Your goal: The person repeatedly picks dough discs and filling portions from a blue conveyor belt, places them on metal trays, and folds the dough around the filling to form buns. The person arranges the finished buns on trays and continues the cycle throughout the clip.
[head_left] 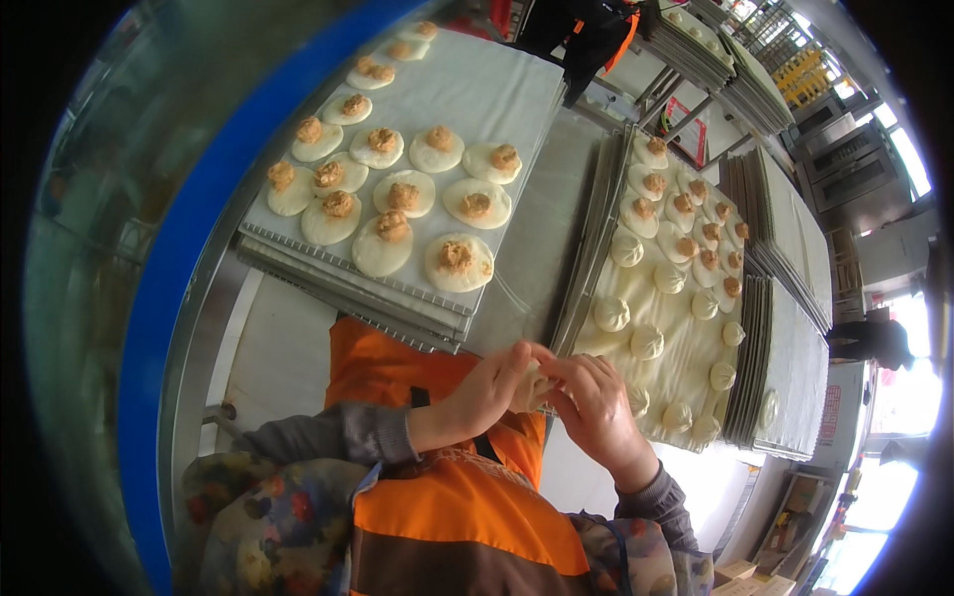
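Close in front of my body, both hands meet around a filled bun (526, 391), partly hidden by my fingers. My left hand (485, 395) cups it from the left, thumb raised at its top. From the right, my right hand (595, 408) pinches the dough edge with thumb and forefinger. Flat dough rounds (381, 252) topped with orange-brown filling lie on the left tray (497, 84). On the right tray (581, 333), closed pleated buns (647, 342) sit nearer me, and open rounds with filling (681, 205) lie farther off.
A metal table (542, 228) runs between the trays. Stacked lined trays (785, 348) stand at the right, with more stacks (696, 50) on a rack behind. A blue edge (189, 248) curves along the left. Another person in dark clothing (571, 30) stands at the far side.
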